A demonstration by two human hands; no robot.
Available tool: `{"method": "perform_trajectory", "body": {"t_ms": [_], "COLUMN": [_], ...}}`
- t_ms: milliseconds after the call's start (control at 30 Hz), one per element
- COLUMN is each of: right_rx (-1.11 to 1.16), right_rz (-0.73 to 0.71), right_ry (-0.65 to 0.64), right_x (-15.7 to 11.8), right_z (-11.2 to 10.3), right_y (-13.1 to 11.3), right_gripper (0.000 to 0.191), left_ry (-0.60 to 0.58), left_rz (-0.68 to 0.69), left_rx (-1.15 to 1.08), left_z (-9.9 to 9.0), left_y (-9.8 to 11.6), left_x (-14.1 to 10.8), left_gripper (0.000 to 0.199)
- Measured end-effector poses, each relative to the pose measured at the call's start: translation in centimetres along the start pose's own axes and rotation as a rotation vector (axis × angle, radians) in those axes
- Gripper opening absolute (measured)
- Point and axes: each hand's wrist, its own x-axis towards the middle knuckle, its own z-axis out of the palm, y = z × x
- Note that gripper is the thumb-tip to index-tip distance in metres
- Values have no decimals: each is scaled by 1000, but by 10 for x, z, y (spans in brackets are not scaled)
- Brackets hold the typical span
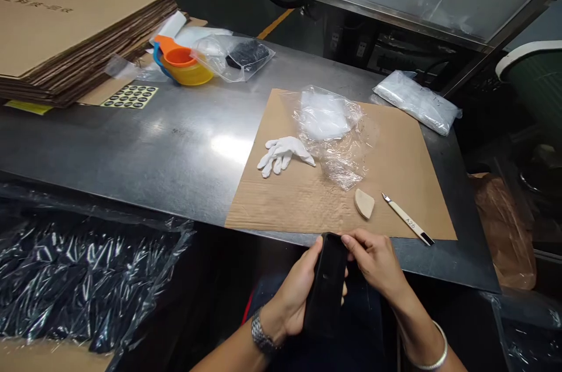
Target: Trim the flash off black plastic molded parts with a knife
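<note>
My left hand (295, 293) is wrapped round a long black plastic part (328, 284) with a hollow, tray-like face, held tilted just in front of the table edge. With thumb and fingers pinched, my right hand (375, 258) grips the upper right corner of the same part. Just beyond it, on a cardboard sheet (302, 208), lie a small beige wedge-shaped pad (364, 203) and a cream-handled craft knife (408, 220) marked A26. Farther up the sheet are a white glove (285, 154) and a crumpled clear plastic bag (333, 132) with white sheets in it.
Flattened cartons (88, 21) are stacked at the far left. Nearby stand nested orange and yellow cups (187, 65), a sticker sheet (130, 96) and a bag with a black item (248, 55). A plastic packet (417, 102) lies back right; plastic-wrapped black goods (88, 267) sit lower left.
</note>
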Motion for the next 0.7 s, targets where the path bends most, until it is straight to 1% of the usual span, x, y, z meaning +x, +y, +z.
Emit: {"method": "perform_trajectory", "body": {"t_ms": [67,133,167,200,233,267,300,333,367,400,467,500,567,600,633,667,700], "right_rx": [0,4,-5,-27,-61,-103,-144,-172,-176,-159,-89,-60,-33,-38,-57,-94,-146], "right_rz": [0,2,-21,-58,-104,-148,-186,-212,-221,-224,-225,-224,-230,-244,-267,-295,-326], "right_ry": [39,79,89,90,91,95,108,130,149,155,87,27,-70,-55,22,163,344], "right_x": [-2,-9,-14,-20,-25,-30,-33,-34,-33,-31,-24,-22,-19,-20,-21,-23,-24], "right_z": [2,8,13,17,22,26,29,30,29,26,14,7,-6,-10,-12,-13,-11], "right_y": [1,3,3,3,3,3,3,3,2,0,-3,-5,-8,-9,-9,-7,-5], "right_gripper": [37,37,37,43,56,72,83,86,80,68,36,26,23,23,21,19,18], "left_ry": [-34,-51,-46,-32,-13,10,36,55,61,51,5,-26,-123,-195,-272,-345,-390], "left_rz": [-24,-45,-41,-22,17,80,159,239,294,313,271,233,194,196,204,223,266], "left_rx": [-45,-54,-59,-66,-66,-54,-23,29,92,158,275,321,373,376,358,312,242], "left_z": [-2,-4,-4,-4,-3,-1,0,2,3,3,3,2,-2,-4,-5,-6,-7], "left_y": [3,5,6,7,6,6,4,2,0,-2,-4,-3,2,7,12,17,21], "left_x": [1,2,3,3,3,2,1,0,-2,-3,-8,-11,-15,-17,-18,-19,-19], "left_gripper": [60,61,61,60,56,50,43,37,36,39,51,57,66,70,71,70,67]}}
